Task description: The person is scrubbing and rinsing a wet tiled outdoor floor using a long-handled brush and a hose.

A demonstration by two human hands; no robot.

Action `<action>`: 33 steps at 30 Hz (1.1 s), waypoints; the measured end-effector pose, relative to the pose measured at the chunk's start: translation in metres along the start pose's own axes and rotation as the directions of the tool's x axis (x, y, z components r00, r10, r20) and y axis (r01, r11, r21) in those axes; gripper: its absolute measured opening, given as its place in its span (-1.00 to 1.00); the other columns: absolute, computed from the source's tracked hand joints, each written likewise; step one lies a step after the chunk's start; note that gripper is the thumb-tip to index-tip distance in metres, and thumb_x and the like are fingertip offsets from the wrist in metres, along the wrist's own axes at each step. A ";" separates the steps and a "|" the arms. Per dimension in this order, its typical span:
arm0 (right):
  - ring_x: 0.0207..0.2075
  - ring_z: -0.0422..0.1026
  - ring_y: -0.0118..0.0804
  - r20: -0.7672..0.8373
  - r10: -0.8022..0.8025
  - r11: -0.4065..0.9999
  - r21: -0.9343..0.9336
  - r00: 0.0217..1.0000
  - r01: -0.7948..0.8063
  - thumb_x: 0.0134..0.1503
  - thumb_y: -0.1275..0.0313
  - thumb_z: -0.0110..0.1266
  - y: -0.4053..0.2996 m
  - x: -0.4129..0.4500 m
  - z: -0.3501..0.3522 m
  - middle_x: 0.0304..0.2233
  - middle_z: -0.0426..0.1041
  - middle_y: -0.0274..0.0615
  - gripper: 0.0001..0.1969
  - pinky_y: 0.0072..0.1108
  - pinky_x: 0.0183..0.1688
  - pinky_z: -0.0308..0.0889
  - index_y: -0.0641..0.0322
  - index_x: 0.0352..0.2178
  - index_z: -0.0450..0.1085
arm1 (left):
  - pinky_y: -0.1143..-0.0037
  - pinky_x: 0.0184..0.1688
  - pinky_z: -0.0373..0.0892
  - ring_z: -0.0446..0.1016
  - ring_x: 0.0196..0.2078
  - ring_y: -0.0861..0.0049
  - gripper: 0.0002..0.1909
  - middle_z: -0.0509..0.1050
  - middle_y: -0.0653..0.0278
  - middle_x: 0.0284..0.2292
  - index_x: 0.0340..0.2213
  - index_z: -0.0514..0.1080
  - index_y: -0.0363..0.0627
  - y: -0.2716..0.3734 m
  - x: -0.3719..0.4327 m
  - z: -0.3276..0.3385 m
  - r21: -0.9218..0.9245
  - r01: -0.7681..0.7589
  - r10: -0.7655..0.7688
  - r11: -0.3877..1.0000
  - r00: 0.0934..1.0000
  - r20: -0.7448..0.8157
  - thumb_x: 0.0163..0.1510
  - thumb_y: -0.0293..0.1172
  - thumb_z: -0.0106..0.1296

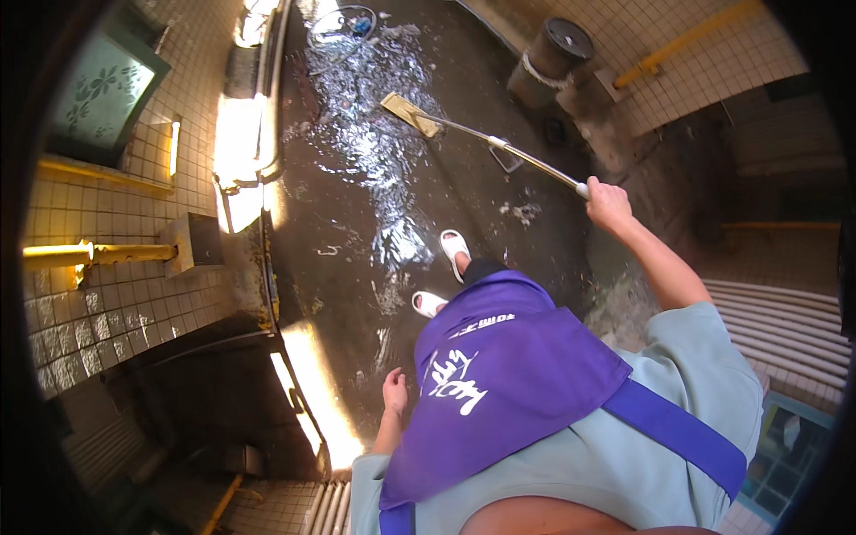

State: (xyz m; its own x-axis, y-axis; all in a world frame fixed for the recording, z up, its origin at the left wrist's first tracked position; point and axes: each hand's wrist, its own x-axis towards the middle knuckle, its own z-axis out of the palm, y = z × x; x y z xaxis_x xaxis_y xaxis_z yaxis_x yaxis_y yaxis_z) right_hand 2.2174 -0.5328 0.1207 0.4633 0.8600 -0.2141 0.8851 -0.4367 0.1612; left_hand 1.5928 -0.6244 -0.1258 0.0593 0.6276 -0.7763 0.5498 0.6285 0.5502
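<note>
My right hand (607,202) is closed around the upper end of a metal pole (528,159) with white joints. At the pole's far end, a flat yellowish mop or brush head (409,114) rests on the wet, sudsy floor ahead of me. My left hand (394,391) hangs beside the purple apron (501,361), its fingers partly curled, and nothing shows in it. White sandals (455,253) are on my feet, on the wet ground. Sunlight glares off the water, so the floor's surface there is hard to make out.
A hose (342,9) lies looped on the wet floor at the far end. A dark cylindrical container (567,39) stands by the right tiled wall. Pipes (266,100) run along the left edge, near a metal box (194,245) and yellow pipe (134,253). A small frame-like object (506,160) lies near the pole.
</note>
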 end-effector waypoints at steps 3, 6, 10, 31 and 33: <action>-0.30 0.52 0.15 0.154 0.111 0.987 0.100 0.982 -0.127 -0.01 0.38 0.15 -0.022 -0.043 0.051 -0.38 0.53 0.10 -0.69 -0.12 -0.21 0.41 0.24 -0.26 0.27 | 0.49 0.00 0.37 0.48 -0.09 0.45 -0.65 0.53 0.14 -0.13 -0.01 0.43 -0.24 -0.040 -0.004 0.001 -0.017 0.096 -0.095 0.995 0.993 0.066 0.18 -0.40 -0.01; -0.36 0.55 0.00 0.374 0.128 0.943 0.241 0.919 -0.229 -0.01 0.36 0.20 -0.022 -0.088 0.126 -0.40 0.52 0.04 -0.61 -0.22 -0.29 0.44 0.22 -0.16 0.27 | 0.53 0.00 0.35 0.45 -0.11 0.50 -0.66 0.52 0.19 -0.13 -0.01 0.43 -0.25 -0.049 -0.017 0.002 -0.051 0.012 -0.009 0.999 0.998 0.068 0.20 -0.41 -0.02; -0.76 0.36 -0.28 0.689 -0.028 0.608 0.587 0.724 -0.535 -0.01 0.49 0.13 -0.036 -0.039 0.183 -0.73 0.34 -0.15 -0.84 -0.39 -0.74 0.24 0.35 -0.53 0.31 | 0.54 -0.01 0.35 0.45 -0.10 0.52 -0.67 0.51 0.20 -0.13 0.00 0.41 -0.25 -0.048 -0.043 -0.007 -0.107 0.075 -0.067 0.991 0.995 0.076 0.22 -0.43 -0.02; -0.76 0.01 -0.70 0.816 -0.161 0.335 0.574 0.554 -0.748 0.20 0.43 0.08 -0.030 0.012 0.048 -0.67 0.11 -0.56 -0.78 -0.74 -0.77 -0.11 0.00 -0.48 0.18 | 0.48 -0.15 0.42 0.54 -0.22 0.45 -0.67 0.58 0.12 -0.25 -0.03 0.44 -0.18 -0.058 -0.076 0.091 -0.406 0.229 -0.262 0.885 0.965 -0.025 0.19 -0.34 -0.02; -0.76 0.00 -0.68 0.860 -0.142 0.268 0.511 0.491 -0.817 0.19 0.44 0.07 -0.026 0.000 0.044 -0.67 0.10 -0.54 -0.80 -0.72 -0.77 -0.12 0.02 -0.46 0.19 | 0.47 -0.11 0.41 0.54 -0.22 0.40 -0.66 0.58 0.11 -0.25 -0.03 0.44 -0.16 -0.044 -0.068 0.083 -0.316 0.208 -0.248 0.926 0.964 -0.092 0.19 -0.32 -0.02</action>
State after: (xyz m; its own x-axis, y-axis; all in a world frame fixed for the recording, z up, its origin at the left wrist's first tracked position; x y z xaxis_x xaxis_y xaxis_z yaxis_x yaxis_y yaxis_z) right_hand 2.1958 -0.5332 0.0737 0.1402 0.2569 -0.9562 -0.1180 -0.9545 -0.2737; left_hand 1.6332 -0.7327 -0.1229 -0.1562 0.4916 -0.8567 0.2585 0.8575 0.4449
